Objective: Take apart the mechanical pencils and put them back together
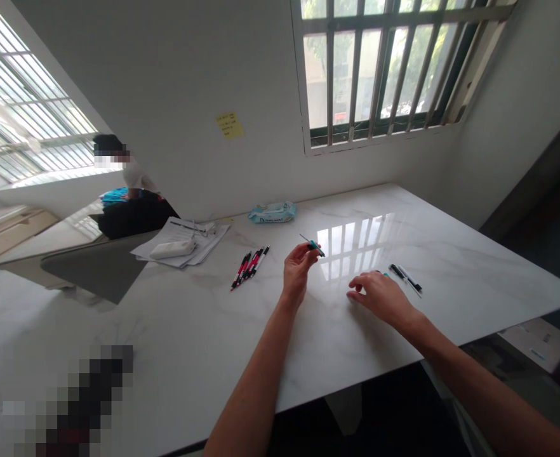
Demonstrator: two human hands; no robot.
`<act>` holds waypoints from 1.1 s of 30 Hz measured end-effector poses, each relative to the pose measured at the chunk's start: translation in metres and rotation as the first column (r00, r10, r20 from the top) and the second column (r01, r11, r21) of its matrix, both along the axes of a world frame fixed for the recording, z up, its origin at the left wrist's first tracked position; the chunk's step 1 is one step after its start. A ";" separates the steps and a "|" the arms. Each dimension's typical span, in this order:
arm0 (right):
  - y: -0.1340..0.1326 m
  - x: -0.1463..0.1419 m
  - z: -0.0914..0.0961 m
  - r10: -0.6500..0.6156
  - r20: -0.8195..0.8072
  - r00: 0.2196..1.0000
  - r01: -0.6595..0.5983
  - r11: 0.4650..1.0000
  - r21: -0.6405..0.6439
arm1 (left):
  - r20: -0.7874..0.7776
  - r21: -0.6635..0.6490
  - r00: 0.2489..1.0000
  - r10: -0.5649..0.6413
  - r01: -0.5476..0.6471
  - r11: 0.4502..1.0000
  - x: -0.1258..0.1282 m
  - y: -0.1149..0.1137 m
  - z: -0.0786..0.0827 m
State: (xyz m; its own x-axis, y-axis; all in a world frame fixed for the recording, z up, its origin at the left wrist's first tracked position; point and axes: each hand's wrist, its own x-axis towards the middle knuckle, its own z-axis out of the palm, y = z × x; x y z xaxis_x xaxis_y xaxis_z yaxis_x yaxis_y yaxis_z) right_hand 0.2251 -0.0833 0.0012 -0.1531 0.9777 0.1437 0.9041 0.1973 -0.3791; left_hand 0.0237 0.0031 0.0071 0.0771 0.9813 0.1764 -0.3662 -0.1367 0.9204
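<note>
My left hand point(298, 266) is raised over the marble-patterned table point(327, 343), its fingers closed on a pen part point(316, 247) in teal and black. A thin refill-like rod point(303, 237) sticks out to the left of the fingertips. My right hand point(380, 293) hovers low over the tabletop, thumb and forefinger slightly apart with nothing visible between them. Just beyond it lie loose black and white pen parts point(405, 278), partly hidden by the hand along with a small teal piece point(386, 274). Left of my left hand, several red, black and white pens point(250, 266) lie side by side.
A blue packet of wipes point(273, 212) lies by the wall. Papers point(208, 244) with a white box-like device point(173, 249) on them are at the left. Another person point(134, 181) is at a table beyond. A barred window point(380, 76) and a yellow note point(230, 125) are on the wall.
</note>
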 end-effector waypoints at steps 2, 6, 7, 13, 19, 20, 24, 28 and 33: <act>-0.003 -0.005 -0.009 0.034 0.054 0.998 -0.032 0.999 -0.031 | -0.010 -0.022 1.000 0.000 0.000 1.000 0.000 0.001 -0.002; -0.001 -0.013 -0.015 0.095 0.053 0.994 -0.095 0.995 -0.003 | -0.110 -0.099 0.992 -0.065 0.054 0.994 0.002 0.001 -0.011; 0.000 -0.013 -0.014 0.105 0.054 0.993 -0.105 0.995 0.000 | -0.130 -0.122 0.988 -0.086 0.071 0.990 0.003 0.002 -0.014; -0.002 0.002 0.003 0.063 0.035 0.997 -0.066 0.994 0.085 | -0.216 -0.192 0.969 -0.119 0.077 0.978 0.004 0.003 -0.026; -0.009 0.017 0.010 0.032 0.114 0.993 -0.035 0.999 0.025 | -0.247 -0.186 0.960 -0.134 0.089 0.978 0.009 0.002 -0.027; -0.009 0.014 0.009 0.048 0.128 0.991 -0.048 0.999 0.003 | -0.251 -0.183 0.958 -0.136 0.091 0.979 0.009 0.003 -0.027; -0.008 -0.004 0.000 0.099 0.163 0.982 -0.097 0.995 -0.021 | -0.263 -0.170 0.955 -0.138 0.095 0.981 0.010 0.002 -0.028; 0.009 -0.013 -0.001 0.179 0.081 0.980 -0.180 0.984 0.006 | -0.247 -0.166 0.957 -0.154 0.115 0.979 0.009 0.001 -0.028; 0.062 0.007 0.012 0.163 -0.492 0.855 -0.225 0.972 -0.070 | -0.252 -0.202 0.948 -0.193 0.144 0.969 0.006 0.000 -0.027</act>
State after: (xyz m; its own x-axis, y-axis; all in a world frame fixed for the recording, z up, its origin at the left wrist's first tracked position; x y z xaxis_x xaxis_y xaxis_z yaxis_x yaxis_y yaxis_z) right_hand 0.2324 -0.0211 0.0131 -0.2840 0.9497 0.1319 0.5521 0.2745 -0.7873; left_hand 0.0294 0.0033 -0.0203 0.2643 0.9631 -0.0507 -0.1064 0.0813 0.9910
